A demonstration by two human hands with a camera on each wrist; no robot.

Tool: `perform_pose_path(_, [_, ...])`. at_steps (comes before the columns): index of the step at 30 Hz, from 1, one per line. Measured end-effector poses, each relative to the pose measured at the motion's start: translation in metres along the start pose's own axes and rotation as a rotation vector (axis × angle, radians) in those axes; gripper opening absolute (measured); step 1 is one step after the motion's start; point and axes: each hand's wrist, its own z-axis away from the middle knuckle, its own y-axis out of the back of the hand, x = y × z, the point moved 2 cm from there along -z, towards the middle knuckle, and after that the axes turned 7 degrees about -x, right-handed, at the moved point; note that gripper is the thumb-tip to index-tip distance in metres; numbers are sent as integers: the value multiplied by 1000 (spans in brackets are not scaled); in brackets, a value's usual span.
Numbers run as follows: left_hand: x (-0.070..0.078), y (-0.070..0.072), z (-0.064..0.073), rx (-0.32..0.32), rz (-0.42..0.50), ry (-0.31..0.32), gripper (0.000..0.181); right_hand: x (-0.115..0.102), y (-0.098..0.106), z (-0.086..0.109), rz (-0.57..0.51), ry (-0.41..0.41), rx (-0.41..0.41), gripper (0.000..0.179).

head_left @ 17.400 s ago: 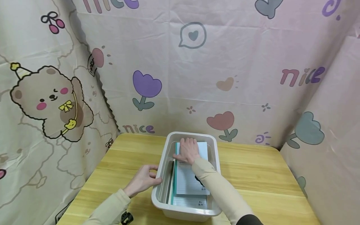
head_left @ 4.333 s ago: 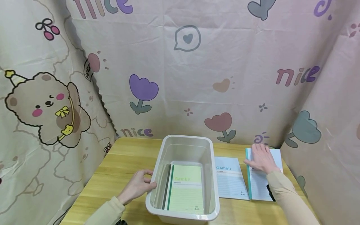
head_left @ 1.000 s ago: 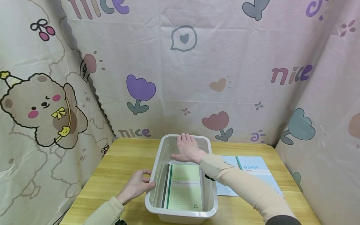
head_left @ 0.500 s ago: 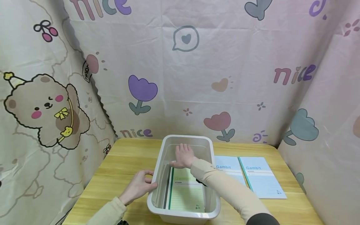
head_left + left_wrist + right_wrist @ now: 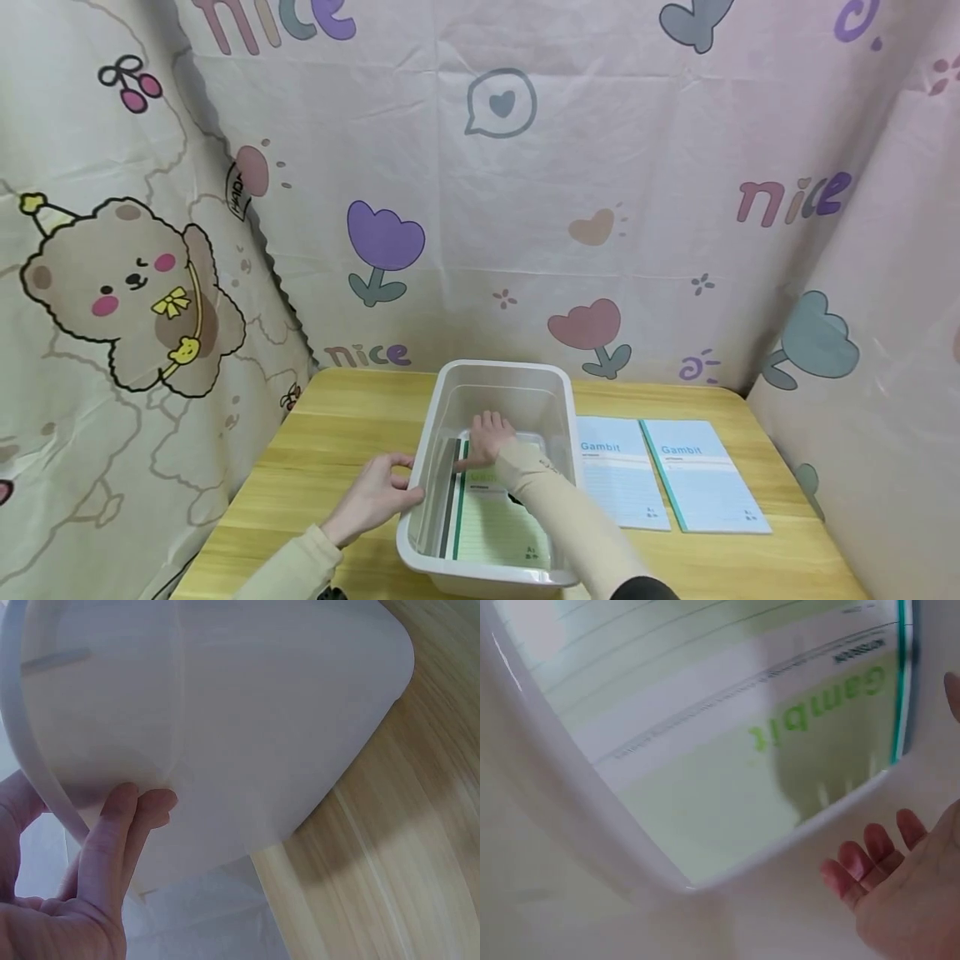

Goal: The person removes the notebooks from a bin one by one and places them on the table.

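Note:
A white plastic bin stands on the table, in the middle of the head view. My left hand holds its left rim, thumb on the rim and fingers against the outer wall. Inside lies a pale green Gambit notebook with a dark green spine. Along its left side shows a dark grey spine of another book. My right hand is down in the bin over the notebook's far end, fingers relaxed and apart from the cover in the right wrist view, holding nothing.
Right of the bin, two light blue Gambit notebooks, a nearer one and a farther-right one, lie side by side on the wooden table. A printed curtain hangs behind the table and along both sides.
Over the last second my right hand has come down deeper into the bin, toward the green notebook. The blue notebooks, earlier in the bin, now lie on the table. My left hand keeps its place.

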Motion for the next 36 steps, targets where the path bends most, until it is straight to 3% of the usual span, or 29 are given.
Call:
perform_pose_path(9, [-1,-1,-1,20,-14,-1,54,4,-18,-3,-15,-52,7,104])
perform_pose_path(25, [-2,-1,0,23,-13,3,52,8,-35,-17,177,-56,9,98])
perform_pose_path(36, [-1,-1,0,38,-18,7,52,3,-24,-11,281,-47,36,93])
